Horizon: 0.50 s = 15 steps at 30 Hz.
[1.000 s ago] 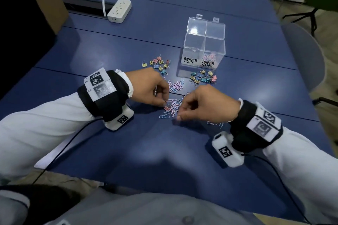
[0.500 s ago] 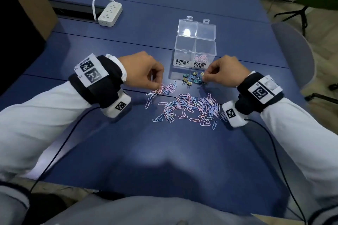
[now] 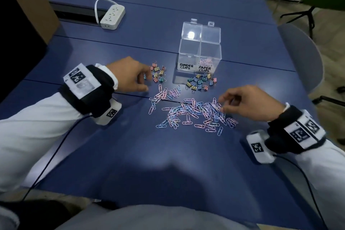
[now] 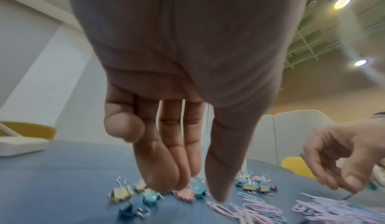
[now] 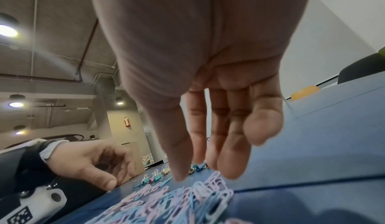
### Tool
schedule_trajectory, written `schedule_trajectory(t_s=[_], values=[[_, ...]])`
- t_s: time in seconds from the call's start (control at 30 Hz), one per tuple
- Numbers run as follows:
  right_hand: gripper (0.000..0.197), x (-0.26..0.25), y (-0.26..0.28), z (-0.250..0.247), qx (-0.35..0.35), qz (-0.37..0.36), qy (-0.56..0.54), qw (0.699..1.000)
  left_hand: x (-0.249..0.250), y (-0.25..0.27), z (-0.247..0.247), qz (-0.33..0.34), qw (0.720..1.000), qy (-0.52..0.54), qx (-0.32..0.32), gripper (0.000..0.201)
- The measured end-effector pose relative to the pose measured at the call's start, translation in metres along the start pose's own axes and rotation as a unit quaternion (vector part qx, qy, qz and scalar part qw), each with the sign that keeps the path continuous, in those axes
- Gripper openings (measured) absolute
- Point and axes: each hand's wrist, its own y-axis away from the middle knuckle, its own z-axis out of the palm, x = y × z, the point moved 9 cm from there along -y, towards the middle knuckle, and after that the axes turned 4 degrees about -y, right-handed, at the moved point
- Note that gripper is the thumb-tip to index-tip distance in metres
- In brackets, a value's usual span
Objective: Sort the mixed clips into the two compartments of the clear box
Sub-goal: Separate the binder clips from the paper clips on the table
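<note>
The clear two-compartment box (image 3: pixel 199 50) stands open at mid-table, labelled BINDER CLIPS and PAPER CLIPS; some pink paper clips lie in the right compartment. One heap of coloured binder clips (image 3: pixel 157 73) (image 4: pixel 150 196) lies left of the box, another (image 3: pixel 200 81) in front of it. Pink and blue paper clips (image 3: pixel 196 114) (image 5: pixel 177 199) spread nearer me. My left hand (image 3: pixel 146 83) (image 4: pixel 193 188) is open, its straight fingers reaching down onto the left binder-clip heap. My right hand (image 3: pixel 222 104) (image 5: pixel 204 175) hovers open and empty over the paper clips' right edge.
A white power strip (image 3: pixel 112 17) lies at the far left of the blue table (image 3: pixel 168 155), beside a cable slot. A cardboard box (image 3: pixel 28 2) stands at the left corner and a grey chair (image 3: pixel 302 58) at the right. Wrist-camera cables trail off both arms.
My left hand moved from the small paper-clip heap to the left binder clips and uncurled. My right hand drew back from the binder clips by the box to the paper clips and opened.
</note>
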Motion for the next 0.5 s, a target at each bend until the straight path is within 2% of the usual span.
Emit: schedule_trajectory(t_s=[0.1, 0.17, 0.27, 0.4, 0.5], values=[[0.029, 0.006, 0.018, 0.013, -0.022, 0.017, 0.008, 1.000, 0.007, 0.003, 0.021, 0.018, 0.997, 0.025, -0.070, 0.045], [0.036, 0.002, 0.021, 0.017, -0.010, 0.010, 0.037, 0.999, 0.012, -0.002, 0.030, 0.026, 0.996, 0.000, -0.086, 0.048], [0.034, -0.009, 0.018, 0.023, -0.008, -0.007, 0.058, 0.998, 0.032, -0.012, 0.035, 0.054, 0.994, -0.037, -0.084, 0.038], [0.036, -0.026, 0.013, 0.033, -0.033, -0.036, 0.027, 0.998, 0.070, -0.013, 0.042, 0.125, 0.987, -0.046, -0.086, 0.028], [0.033, -0.027, 0.006, 0.020, 0.024, -0.034, 0.008, 0.999, 0.080, -0.021, 0.039, 0.124, 0.988, -0.068, -0.061, 0.021]])
